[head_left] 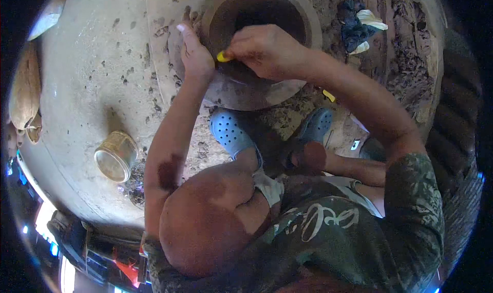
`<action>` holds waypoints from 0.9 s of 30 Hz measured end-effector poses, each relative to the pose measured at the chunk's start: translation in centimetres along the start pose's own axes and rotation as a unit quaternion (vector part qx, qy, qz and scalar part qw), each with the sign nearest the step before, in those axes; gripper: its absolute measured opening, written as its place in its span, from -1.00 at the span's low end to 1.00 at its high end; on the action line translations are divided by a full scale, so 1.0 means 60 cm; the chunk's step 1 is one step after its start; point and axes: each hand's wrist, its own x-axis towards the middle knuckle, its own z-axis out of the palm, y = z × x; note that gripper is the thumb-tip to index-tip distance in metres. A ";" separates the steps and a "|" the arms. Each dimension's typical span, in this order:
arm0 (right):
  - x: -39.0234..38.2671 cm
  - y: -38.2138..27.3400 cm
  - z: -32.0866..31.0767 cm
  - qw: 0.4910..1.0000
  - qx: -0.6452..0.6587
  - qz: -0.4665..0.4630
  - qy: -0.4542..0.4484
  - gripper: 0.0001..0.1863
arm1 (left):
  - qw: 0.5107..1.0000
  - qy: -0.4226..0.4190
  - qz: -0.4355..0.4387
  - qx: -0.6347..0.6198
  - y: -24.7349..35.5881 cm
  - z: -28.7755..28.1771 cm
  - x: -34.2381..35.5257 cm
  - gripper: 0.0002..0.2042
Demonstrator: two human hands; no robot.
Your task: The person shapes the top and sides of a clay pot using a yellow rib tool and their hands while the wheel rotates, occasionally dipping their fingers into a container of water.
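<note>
A wide, round clay pot (314, 28) with a thick rim and a dark hollow stands on a round base (246, 98) in front of me. My left hand (197, 59) is at the pot's left side, fingers stretched out and the palm turned toward the wall. Over the pot's near left part, my right hand (269, 51) is closed on a small yellow scraper (223, 56). Only the scraper's yellow end shows; the fingers cover the rest. Whether its edge touches the clay cannot be made out.
A clay-smeared plastic bucket (116, 157) sits at the left on the spattered floor. Another small yellow piece (328, 95) lies right of the base. A dark crumpled bag (357, 31) rests farther right, beside rough clay (413, 56). My blue clogs (229, 132) are close below the base.
</note>
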 end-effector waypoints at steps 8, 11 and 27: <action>-0.013 0.020 -0.054 1.000 -0.007 0.002 -0.020 -0.70 | 0.998 0.053 0.036 -0.029 0.032 0.000 -0.013 -0.18; 0.023 0.012 -0.010 0.985 -0.063 0.079 0.136 -0.71 | 0.997 0.042 0.032 -0.063 0.012 0.007 -0.030 -0.18; -0.012 0.035 -0.050 0.993 -0.057 0.094 0.046 -0.78 | 0.997 0.063 0.030 -0.042 0.015 -0.006 -0.014 -0.20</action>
